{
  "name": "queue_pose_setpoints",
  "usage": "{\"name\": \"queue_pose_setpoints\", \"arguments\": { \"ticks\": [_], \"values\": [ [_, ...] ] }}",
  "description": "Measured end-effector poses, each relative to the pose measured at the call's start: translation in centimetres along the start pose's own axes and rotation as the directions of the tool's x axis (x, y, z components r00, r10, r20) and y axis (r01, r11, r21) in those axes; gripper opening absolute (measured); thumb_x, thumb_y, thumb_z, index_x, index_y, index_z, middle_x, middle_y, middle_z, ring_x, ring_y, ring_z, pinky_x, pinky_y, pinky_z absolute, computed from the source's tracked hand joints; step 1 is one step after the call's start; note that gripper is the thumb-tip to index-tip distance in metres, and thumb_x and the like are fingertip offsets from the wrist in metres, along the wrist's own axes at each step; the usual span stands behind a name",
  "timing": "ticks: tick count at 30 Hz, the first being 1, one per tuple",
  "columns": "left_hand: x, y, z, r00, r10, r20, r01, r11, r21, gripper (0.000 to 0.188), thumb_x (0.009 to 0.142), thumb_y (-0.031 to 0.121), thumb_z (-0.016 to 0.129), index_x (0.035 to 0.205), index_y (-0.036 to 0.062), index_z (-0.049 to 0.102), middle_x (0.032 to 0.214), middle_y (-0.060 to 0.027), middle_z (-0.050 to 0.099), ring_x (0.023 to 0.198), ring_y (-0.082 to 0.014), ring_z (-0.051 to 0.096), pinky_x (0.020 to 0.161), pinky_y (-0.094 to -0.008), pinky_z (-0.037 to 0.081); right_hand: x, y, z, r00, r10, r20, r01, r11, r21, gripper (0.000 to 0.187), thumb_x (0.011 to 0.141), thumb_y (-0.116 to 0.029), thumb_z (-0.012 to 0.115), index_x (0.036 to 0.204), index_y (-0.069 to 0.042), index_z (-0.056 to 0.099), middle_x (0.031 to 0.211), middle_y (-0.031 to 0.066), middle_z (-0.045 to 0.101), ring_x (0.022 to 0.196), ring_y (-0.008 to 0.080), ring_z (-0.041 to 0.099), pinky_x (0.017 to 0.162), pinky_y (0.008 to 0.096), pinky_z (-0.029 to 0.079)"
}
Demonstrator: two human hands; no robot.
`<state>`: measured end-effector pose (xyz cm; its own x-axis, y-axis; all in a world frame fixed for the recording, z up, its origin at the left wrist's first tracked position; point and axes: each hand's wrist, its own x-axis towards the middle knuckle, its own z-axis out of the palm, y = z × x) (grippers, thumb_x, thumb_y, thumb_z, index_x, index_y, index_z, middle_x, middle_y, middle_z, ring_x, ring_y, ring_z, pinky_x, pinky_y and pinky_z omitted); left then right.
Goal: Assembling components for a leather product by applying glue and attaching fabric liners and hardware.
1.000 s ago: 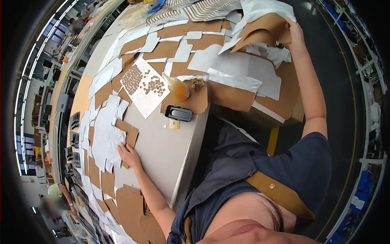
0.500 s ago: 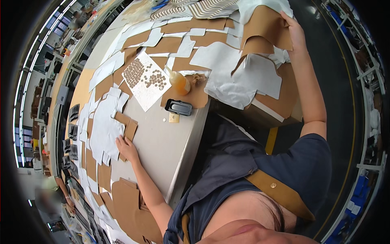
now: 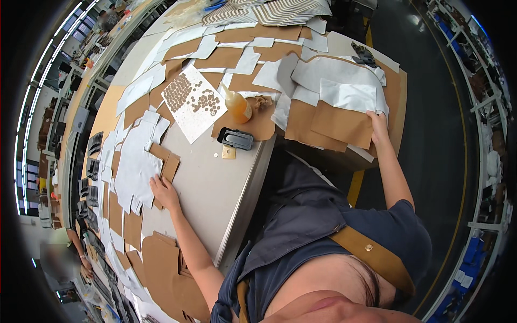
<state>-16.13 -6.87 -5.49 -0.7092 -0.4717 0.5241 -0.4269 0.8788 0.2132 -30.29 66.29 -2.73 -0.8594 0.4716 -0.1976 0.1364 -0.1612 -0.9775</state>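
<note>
My right hand point(image 3: 379, 128) pinches the right edge of a cut brown sheet piece point(image 3: 342, 125) with white on part of its surface. It lies over other brown and white pieces point(image 3: 299, 119) on a box-like stand to the right. On the table at left, my left hand point(image 3: 165, 192) rests with fingers stretched out at the edge of a white cut piece point(image 3: 134, 167). Small brown pieces point(image 3: 169, 164) stick out from beneath that white piece, beside my fingers.
Between my hands stand a squeeze bottle of amber liquid point(image 3: 239, 110) and a dark oblong container point(image 3: 235, 139). A white card point(image 3: 191, 132) bears many small brown discs. Striped sheets point(image 3: 283, 12) lie at the far end. Another person's arm point(image 3: 79, 248) shows at far left.
My right hand has come down and nearer, laying the lifted, curled brown piece flat over the stack at right. My left hand stays at the white piece.
</note>
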Motion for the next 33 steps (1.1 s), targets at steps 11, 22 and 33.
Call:
{"name": "queue_pose_setpoints", "arguments": {
  "ticks": [11,22,33],
  "values": [
    [0.0,0.2,-0.1,1.000,-0.022,-0.001,0.022,0.999,-0.045,0.038,0.101,0.020,0.057,0.132,-0.0012,0.062,0.142,-0.0278,0.054,0.135,-0.0423,0.048,0.113,-0.0476,0.037,1.1,-2.4,1.5,0.995,0.069,0.078,-0.070,0.997,0.015,0.048,0.092,-0.022,0.071,0.126,0.011,0.059,0.114,0.0204,0.067,0.099,0.0305,0.070,0.085,0.0409,0.056],
    [-0.2,0.2,-0.3,0.999,-0.040,0.013,0.041,0.999,-0.032,0.039,0.101,0.021,0.057,0.133,0.0004,0.062,0.143,-0.0264,0.054,0.136,-0.0418,0.048,0.113,-0.0476,0.038,0.2,-2.3,1.9,0.985,-0.145,0.093,0.172,0.817,-0.550,0.055,0.095,-0.032,0.065,0.128,0.011,0.058,0.122,0.0229,0.067,0.112,0.0302,0.065,0.095,0.0373,0.048],
    [-0.1,0.2,-0.1,0.999,-0.030,-0.020,0.028,0.998,-0.053,0.038,0.100,0.022,0.058,0.131,-0.0003,0.064,0.142,-0.0276,0.054,0.133,-0.0428,0.050,0.113,-0.0460,0.038,-0.1,-4.6,2.0,0.991,0.033,0.133,0.014,0.942,-0.337,0.052,0.097,-0.027,0.065,0.133,0.009,0.056,0.124,0.0197,0.065,0.109,0.0275,0.065,0.094,0.0358,0.049]
  ]
}}
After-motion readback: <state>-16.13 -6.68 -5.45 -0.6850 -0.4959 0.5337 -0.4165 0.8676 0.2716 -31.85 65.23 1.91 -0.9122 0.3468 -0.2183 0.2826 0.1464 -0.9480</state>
